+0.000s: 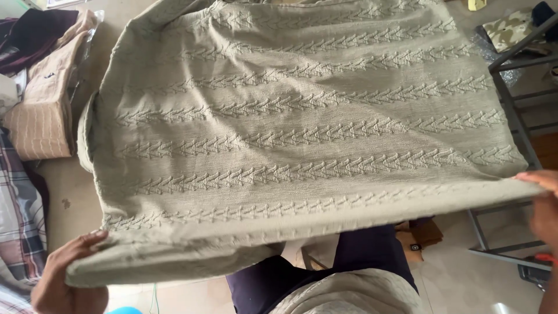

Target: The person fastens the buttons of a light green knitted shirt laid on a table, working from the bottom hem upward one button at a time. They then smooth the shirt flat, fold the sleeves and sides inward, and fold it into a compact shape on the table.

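A large beige-green garment with rows of woven chevron pattern is stretched out flat in front of me, filling most of the view. My left hand grips its near hem at the lower left corner. My right hand pinches the same hem at the right edge. The cloth hangs taut between both hands, its far end lying toward the top of the view. Below the hem I see dark trousers and another pale cloth on my lap.
Folded beige and dark clothes pile up at the left, with a plaid cloth beneath them. A grey metal frame stands at the right. Tan floor shows below, with a small brown item on it.
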